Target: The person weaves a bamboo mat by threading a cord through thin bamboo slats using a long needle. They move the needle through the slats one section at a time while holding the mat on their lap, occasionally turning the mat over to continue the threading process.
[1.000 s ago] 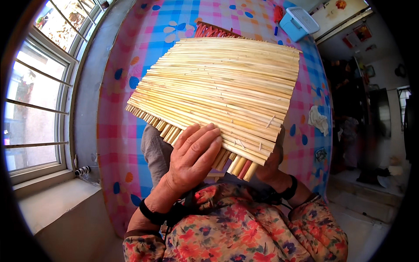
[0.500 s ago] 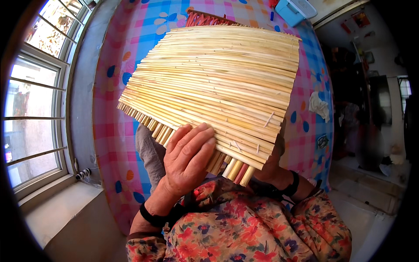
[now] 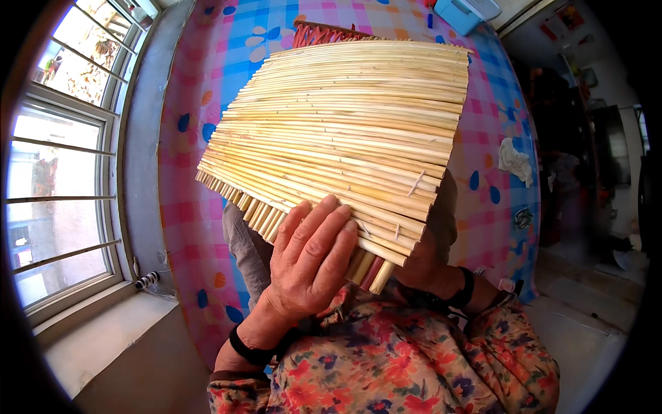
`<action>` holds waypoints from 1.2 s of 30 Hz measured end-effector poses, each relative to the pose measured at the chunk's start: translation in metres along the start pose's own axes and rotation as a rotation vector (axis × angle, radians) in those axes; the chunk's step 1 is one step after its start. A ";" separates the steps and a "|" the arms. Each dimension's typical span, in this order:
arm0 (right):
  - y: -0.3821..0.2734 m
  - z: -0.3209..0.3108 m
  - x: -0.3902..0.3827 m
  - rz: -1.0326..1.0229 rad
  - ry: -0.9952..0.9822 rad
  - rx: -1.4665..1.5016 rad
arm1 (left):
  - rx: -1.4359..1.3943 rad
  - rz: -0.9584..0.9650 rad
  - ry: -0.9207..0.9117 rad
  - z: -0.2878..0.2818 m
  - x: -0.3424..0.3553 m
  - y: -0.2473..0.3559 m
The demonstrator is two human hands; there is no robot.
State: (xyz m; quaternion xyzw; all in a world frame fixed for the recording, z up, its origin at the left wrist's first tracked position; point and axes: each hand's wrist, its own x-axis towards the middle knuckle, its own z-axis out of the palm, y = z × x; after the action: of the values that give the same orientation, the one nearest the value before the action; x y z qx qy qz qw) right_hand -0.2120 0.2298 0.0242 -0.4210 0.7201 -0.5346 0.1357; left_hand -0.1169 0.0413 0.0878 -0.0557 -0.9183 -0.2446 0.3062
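Note:
A stiff mat of pale yellow stalks (image 3: pixel 331 124) tilts above my lap, its stalks lying side by side with short bits of thread on top. Under its near edge, ends of a second layer of stalks (image 3: pixel 258 215) stick out crosswise; one near the right corner is reddish brown. My left hand (image 3: pixel 310 255) grips the near edge, fingers laid across the top and thumb out of sight. My right hand (image 3: pixel 420 265) is beneath the near right corner; the mat and shadow hide its fingers.
A bed-like surface with a checked pink and blue cover (image 3: pixel 186 228) spreads around me. Beyond the mat lies a red woven piece (image 3: pixel 324 34); a light blue box (image 3: pixel 463 15) stands far right. A crumpled white cloth (image 3: pixel 515 162) lies at right, a barred window (image 3: pixel 65 200) at left.
My left hand has shifted right along the near edge, closer to the right corner. The mat has turned slightly, and the whole view has swung a little to the left.

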 end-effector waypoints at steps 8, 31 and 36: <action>-0.029 0.001 0.028 -0.091 0.012 0.080 | 0.049 -0.016 0.008 -0.008 0.006 0.007; 0.015 0.026 0.006 -0.224 0.040 0.051 | 0.017 -0.078 0.040 -0.003 0.010 0.011; -0.007 0.014 0.022 -0.253 0.046 -0.004 | 0.006 -0.075 0.017 -0.006 0.007 0.009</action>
State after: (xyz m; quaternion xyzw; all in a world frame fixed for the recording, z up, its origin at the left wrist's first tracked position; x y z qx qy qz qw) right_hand -0.2130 0.2041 0.0307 -0.4962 0.6652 -0.5557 0.0499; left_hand -0.1171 0.0463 0.0996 -0.0184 -0.9179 -0.2535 0.3048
